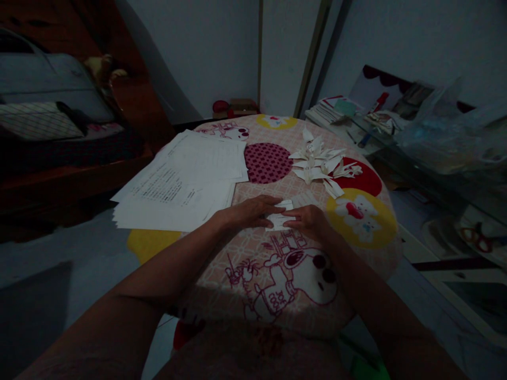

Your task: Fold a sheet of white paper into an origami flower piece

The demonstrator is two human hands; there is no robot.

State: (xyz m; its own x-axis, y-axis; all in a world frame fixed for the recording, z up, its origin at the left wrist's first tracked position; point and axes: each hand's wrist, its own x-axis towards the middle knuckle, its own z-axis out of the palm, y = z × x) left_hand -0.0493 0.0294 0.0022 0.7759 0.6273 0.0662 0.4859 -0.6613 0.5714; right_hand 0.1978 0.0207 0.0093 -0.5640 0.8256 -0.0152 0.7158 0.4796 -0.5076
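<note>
A small piece of folded white paper with faint printed lines lies on the round table, between my two hands. My left hand comes in from the left, its fingers on the upper and left edges of the paper. From the right, my right hand pinches the paper's right side, its fingertips over the middle. Both hands are closed on it; the undersides of the fingers are hidden. Just beyond my right hand, several folded paper flowers or leaf shapes lie in a cluster.
A stack of printed sheets covers the table's left part. The patterned tablecloth carries cartoon figures and coloured circles. To the right stands a glass-topped stand with papers, a plastic bag and scissors lower down. A wooden bench stands left.
</note>
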